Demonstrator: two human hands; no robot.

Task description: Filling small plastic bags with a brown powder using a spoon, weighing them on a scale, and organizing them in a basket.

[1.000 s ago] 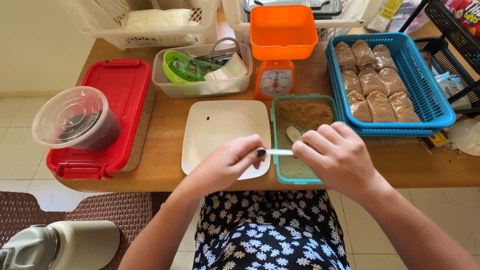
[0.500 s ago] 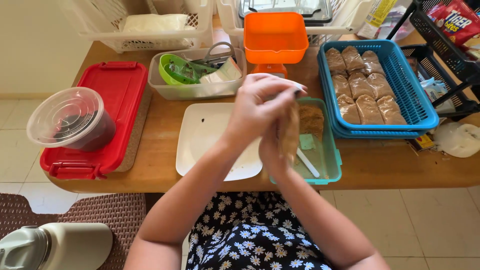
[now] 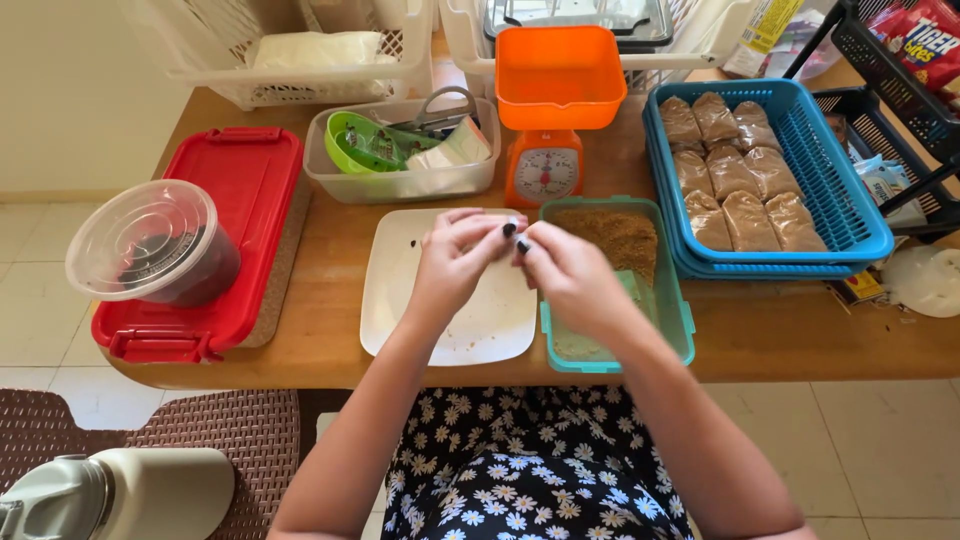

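A wooden table (image 3: 330,245) stands on a pale tiled floor (image 3: 30,260) beside a cream wall, with a brown woven mat (image 3: 200,425) beneath its near-left corner and a seated person in a daisy-print dress (image 3: 520,470) at its near edge. At the left edge, a red lidded box (image 3: 235,200) carries a round clear tub (image 3: 150,245) with something dark inside. Toward the far edge, a clear rectangular tub (image 3: 400,180) holds a green scoop, scissors and packets, and an orange kitchen scale (image 3: 548,110) stands beside it with its orange bowl on top. Near the right edge, a blue basket (image 3: 860,215) is packed with rows of small clear bags of brown powder (image 3: 735,185). White baskets line the far edge. At the near edge, a square white plate (image 3: 400,290) lies just beside a teal tray (image 3: 680,320) holding loose brown powder heaped at its far end. Above the seam between plate and tray, the left hand (image 3: 455,265) and right hand (image 3: 570,275) meet fingertip to fingertip, both pinched shut; whatever they pinch is too small or hidden to tell. The right hand hovers over the teal tray, the left over the plate.
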